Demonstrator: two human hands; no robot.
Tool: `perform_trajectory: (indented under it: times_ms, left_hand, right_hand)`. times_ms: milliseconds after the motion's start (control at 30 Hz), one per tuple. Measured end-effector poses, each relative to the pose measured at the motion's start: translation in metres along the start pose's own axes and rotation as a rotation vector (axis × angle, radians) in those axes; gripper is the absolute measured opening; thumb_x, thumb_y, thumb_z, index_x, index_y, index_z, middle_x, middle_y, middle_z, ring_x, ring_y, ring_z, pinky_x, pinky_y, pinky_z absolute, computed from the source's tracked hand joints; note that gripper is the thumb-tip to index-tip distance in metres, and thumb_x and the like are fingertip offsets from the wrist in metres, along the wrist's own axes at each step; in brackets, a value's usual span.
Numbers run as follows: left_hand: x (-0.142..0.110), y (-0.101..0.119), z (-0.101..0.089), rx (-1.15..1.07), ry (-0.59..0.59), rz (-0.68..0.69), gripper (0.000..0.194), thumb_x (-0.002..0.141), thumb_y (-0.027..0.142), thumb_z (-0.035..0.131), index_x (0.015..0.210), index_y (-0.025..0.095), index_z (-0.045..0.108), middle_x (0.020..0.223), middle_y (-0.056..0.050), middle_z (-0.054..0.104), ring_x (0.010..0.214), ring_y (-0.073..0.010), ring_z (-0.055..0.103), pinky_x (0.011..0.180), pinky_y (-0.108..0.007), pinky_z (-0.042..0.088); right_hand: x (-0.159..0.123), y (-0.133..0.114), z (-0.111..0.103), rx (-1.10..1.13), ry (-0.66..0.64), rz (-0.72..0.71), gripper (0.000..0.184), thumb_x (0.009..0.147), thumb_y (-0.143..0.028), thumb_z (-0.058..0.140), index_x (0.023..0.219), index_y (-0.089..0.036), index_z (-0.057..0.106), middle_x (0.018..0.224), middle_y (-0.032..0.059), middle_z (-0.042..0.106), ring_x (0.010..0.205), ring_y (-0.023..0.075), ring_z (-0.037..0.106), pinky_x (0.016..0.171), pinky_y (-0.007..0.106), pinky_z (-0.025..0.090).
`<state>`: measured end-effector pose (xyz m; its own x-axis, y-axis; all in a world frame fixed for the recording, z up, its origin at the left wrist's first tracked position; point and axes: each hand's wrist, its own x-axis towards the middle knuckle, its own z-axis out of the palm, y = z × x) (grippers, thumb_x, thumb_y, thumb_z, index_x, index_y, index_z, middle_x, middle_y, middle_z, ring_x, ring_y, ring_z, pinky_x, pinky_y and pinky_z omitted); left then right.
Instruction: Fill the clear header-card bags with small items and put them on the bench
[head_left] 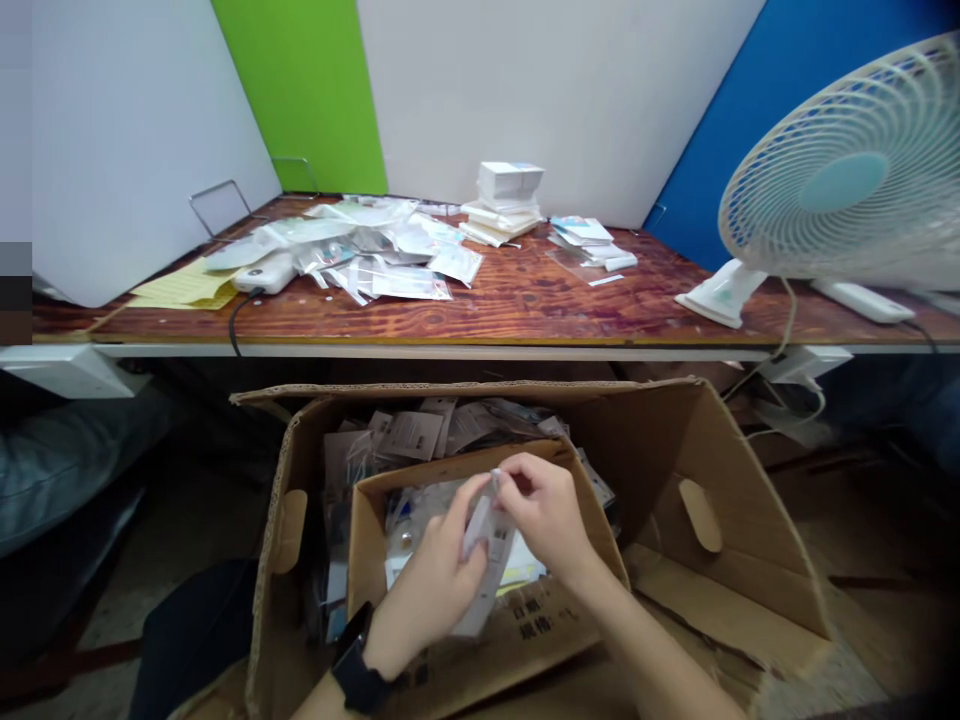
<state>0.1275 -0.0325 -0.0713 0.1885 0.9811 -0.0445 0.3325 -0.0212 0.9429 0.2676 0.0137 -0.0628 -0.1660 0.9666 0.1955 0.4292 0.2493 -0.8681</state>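
Over a small cardboard box [367, 540], the left hand [431, 590] and right hand [544, 510] grip a slim white packet [478, 527] between them, held clear of the contents, while the larger carton [720, 500] seems to keep that box apart from loose card-backed packets [412, 436].

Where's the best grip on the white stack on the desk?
On the white stack, grip the top block by two opposite sides, coming from above. It has square edges and sits exposed on top, while the flat pieces beneath lie fanned and skewed, so coming from the side could shift them.
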Motion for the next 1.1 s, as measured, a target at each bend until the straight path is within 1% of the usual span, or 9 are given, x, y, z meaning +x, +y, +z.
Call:
perform_trajectory:
  times_ms: [100,200,300,400,467,600,800,967,1100]
  left_hand:
    - [0.003,0.001,-0.002,-0.180,-0.018,-0.067,0.057,0.076,0.018,0.049,0.132,0.022,0.036,0.099,-0.009,0.065,0.084,-0.0225,0.060,0.075,-0.034,0.046]
    - [0.004,0.003,-0.008,-0.347,-0.019,-0.146,0.057,0.076,0.020,0.051,0.131,0.020,0.033,0.088,-0.007,0.066,0.072,-0.0199,0.062,0.064,-0.030,0.048]
    - [0.004,0.004,-0.019,-0.455,0.119,-0.231,0.057,0.076,0.024,0.054,0.128,0.019,0.031,0.088,-0.008,0.065,0.071,-0.0211,0.063,0.058,-0.030,0.050]
    - [0.006,0.002,-0.029,-0.543,0.374,-0.244,0.059,0.071,0.026,0.062,0.122,0.017,0.035,0.086,-0.006,0.065,0.070,-0.0210,0.064,0.057,-0.030,0.051]
    - [0.007,0.000,-0.034,-0.618,0.459,-0.233,0.059,0.068,0.026,0.066,0.119,0.017,0.038,0.085,-0.005,0.066,0.070,-0.0201,0.064,0.060,-0.030,0.052]
    - [0.008,-0.003,-0.039,-0.702,0.438,-0.248,0.059,0.066,0.024,0.069,0.117,0.017,0.041,0.082,-0.004,0.067,0.068,-0.0202,0.065,0.059,-0.029,0.052]
    - [0.006,0.000,-0.051,-0.782,0.520,-0.233,0.048,0.066,0.024,0.069,0.109,0.016,0.048,0.084,-0.004,0.068,0.067,-0.0195,0.066,0.058,-0.029,0.052]
    - [0.005,0.002,-0.040,-0.713,0.313,-0.273,0.041,0.067,0.031,0.068,0.102,0.011,0.056,0.086,-0.009,0.069,0.072,-0.0234,0.065,0.062,-0.033,0.052]
    - [0.008,-0.002,-0.026,-0.603,0.257,-0.296,0.033,0.076,0.038,0.059,0.096,0.012,0.060,0.082,-0.008,0.068,0.074,-0.0223,0.064,0.063,-0.031,0.050]
  right_hand:
    - [0.005,0.001,-0.002,0.416,0.004,0.285,0.009,0.076,-0.020,0.051,0.070,-0.015,0.057,0.057,0.0026,0.065,0.055,0.0150,0.061,0.056,0.026,0.050]
    - [0.015,0.009,-0.017,0.575,0.214,0.342,0.006,0.071,-0.019,0.056,0.067,-0.015,0.057,0.059,0.0027,0.066,0.057,0.0146,0.063,0.060,0.026,0.051]
    - [0.020,0.020,-0.038,0.616,0.396,0.349,0.007,0.070,-0.020,0.058,0.065,-0.015,0.057,0.062,0.0016,0.065,0.065,0.0155,0.066,0.067,0.028,0.052]
    - [0.012,0.027,-0.045,0.449,0.276,0.332,0.011,0.071,-0.025,0.058,0.066,-0.015,0.059,0.071,0.0039,0.066,0.072,0.0187,0.066,0.069,0.031,0.052]
    - [0.004,0.032,-0.042,0.201,0.130,0.321,0.013,0.072,-0.026,0.055,0.066,-0.015,0.061,0.074,0.0055,0.068,0.072,0.0198,0.066,0.066,0.029,0.051]
    - [-0.003,0.047,-0.039,-0.286,0.063,0.310,0.018,0.074,-0.025,0.046,0.063,-0.017,0.058,0.060,0.0044,0.066,0.059,0.0188,0.063,0.055,0.026,0.046]
    - [-0.001,0.057,-0.049,-0.454,0.025,0.238,0.022,0.076,-0.025,0.042,0.065,-0.018,0.059,0.059,0.0052,0.065,0.055,0.0183,0.059,0.051,0.025,0.041]
    - [-0.011,0.044,-0.030,-0.524,-0.180,0.116,0.023,0.075,-0.022,0.048,0.054,-0.020,0.058,0.054,0.0035,0.061,0.053,0.0183,0.058,0.051,0.025,0.038]
    - [-0.015,0.036,-0.024,-0.506,-0.125,-0.007,0.020,0.078,-0.014,0.043,0.080,-0.020,0.062,0.084,0.0063,0.064,0.072,0.0197,0.061,0.063,0.028,0.045]
